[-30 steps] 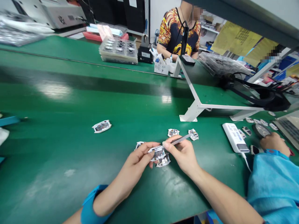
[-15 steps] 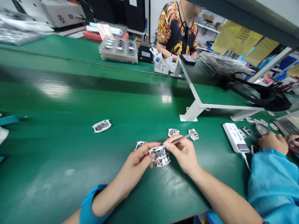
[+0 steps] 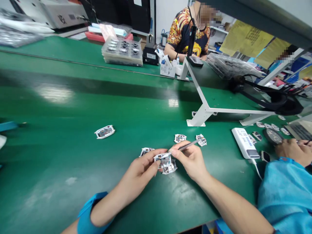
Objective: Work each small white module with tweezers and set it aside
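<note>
My left hand (image 3: 142, 167) pinches a small white-framed circuit board (image 3: 162, 161) between thumb and fingers, just above the green table. In my right hand (image 3: 192, 162) is a slim pair of grey tweezers (image 3: 188, 145), its tip end against the upper edge of that board. Below the held piece, a second board (image 3: 170, 168) shows in part. Another board (image 3: 147, 150) lies behind my left fingers, partly hidden. Just beyond my right hand lie two more, one board (image 3: 180, 138) and one at the tweezers' rear end (image 3: 201, 140). A separate board (image 3: 104, 132) rests to the left.
A white metal stand (image 3: 203, 115) rises ahead on the right, with a black headset strap (image 3: 270, 99) on top. A white power bank (image 3: 245, 143) with a cable lies near a co-worker's hand (image 3: 292, 151). Clear trays (image 3: 122, 53) stand at the back; another person sits opposite.
My hands keep nearly the same hold on the board and tweezers. On the right, the co-worker's hand has shifted slightly rightward. The person opposite has leaned a little to the right.
</note>
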The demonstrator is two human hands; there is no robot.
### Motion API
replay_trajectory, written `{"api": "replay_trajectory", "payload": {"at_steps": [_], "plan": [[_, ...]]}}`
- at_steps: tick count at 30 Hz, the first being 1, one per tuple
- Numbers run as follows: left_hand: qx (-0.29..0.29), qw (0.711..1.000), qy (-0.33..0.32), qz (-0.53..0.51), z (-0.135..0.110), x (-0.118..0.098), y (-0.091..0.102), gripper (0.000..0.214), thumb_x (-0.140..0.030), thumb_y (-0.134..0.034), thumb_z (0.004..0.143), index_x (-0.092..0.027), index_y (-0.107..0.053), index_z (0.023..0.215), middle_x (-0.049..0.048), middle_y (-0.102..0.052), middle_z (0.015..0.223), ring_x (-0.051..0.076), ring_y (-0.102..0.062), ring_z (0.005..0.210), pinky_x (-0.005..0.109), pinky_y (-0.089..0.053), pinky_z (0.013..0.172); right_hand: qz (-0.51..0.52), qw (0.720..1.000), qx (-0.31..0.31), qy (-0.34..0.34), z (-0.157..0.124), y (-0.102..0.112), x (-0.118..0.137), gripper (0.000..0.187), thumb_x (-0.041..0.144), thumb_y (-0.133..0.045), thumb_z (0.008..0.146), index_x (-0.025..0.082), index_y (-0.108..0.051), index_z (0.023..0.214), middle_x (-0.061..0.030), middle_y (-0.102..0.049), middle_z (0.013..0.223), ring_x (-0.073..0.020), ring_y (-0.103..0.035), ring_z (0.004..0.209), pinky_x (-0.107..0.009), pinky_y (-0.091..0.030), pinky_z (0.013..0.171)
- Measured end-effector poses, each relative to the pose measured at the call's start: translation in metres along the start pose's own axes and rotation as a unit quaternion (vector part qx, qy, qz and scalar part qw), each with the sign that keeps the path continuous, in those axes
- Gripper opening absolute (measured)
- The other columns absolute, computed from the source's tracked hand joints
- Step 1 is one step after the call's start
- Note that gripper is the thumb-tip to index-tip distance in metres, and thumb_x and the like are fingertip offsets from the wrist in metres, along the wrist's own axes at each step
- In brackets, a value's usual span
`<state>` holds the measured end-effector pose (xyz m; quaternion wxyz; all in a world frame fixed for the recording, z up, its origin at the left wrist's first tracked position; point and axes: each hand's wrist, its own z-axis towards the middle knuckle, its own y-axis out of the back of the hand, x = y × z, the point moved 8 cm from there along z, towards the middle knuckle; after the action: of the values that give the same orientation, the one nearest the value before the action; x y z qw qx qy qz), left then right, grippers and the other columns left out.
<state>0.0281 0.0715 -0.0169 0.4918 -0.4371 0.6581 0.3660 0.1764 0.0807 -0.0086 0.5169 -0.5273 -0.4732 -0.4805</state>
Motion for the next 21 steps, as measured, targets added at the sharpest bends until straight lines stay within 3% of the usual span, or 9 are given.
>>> {"api": "replay_trajectory", "payload": {"at_steps": [5,9,13,21], "plan": [[-0.01,1.0,0.011,-0.012,0.001,0.007,0.001,0.037,-0.037,-0.061,0.076,-0.016,-0.072,0.104,0.0013,-0.066,0.072,0.016,-0.052,0.058,0.027,-0.04,0.056,-0.002,1.0,0.001,0.001,0.0,0.0,0.0,0.009,0.026,-0.076,0.073,0.019,-0.071,0.073,-0.0001,-0.071,0.069,-0.0149,-0.062,0.064,-0.027,-0.047,0.062],[-0.023,0.993,0.043,-0.107,-0.001,0.014,0.003,0.035,-0.037,-0.061,0.08,-0.016,-0.071,0.105,0.0002,-0.063,0.067,0.015,-0.051,0.059,0.027,-0.039,0.055,0.002,1.0,-0.02,0.012,0.0,0.003,-0.002,0.009,0.027,-0.077,0.073,0.019,-0.072,0.075,-0.0003,-0.072,0.072,-0.0154,-0.064,0.067,-0.028,-0.049,0.066],[-0.024,0.981,0.055,-0.187,-0.003,0.013,0.003,0.028,-0.038,-0.063,0.081,-0.015,-0.072,0.095,0.002,-0.064,0.072,0.015,-0.052,0.061,0.026,-0.039,0.053,-0.001,0.998,-0.054,0.041,-0.001,0.008,0.001,0.009,0.027,-0.078,0.073,0.02,-0.073,0.077,-0.0016,-0.074,0.078,-0.0175,-0.067,0.074,-0.031,-0.051,0.073],[-0.023,0.987,0.033,-0.154,-0.001,0.011,0.0,0.03,-0.044,-0.063,0.082,-0.016,-0.07,0.09,-0.0007,-0.061,0.065,0.013,-0.05,0.056,0.025,-0.038,0.051,-0.011,0.998,-0.027,0.052,-0.005,0.0,0.004,0.007,0.026,-0.078,0.074,0.021,-0.073,0.077,-0.0021,-0.076,0.073,-0.0184,-0.069,0.069,-0.031,-0.054,0.068]]}}
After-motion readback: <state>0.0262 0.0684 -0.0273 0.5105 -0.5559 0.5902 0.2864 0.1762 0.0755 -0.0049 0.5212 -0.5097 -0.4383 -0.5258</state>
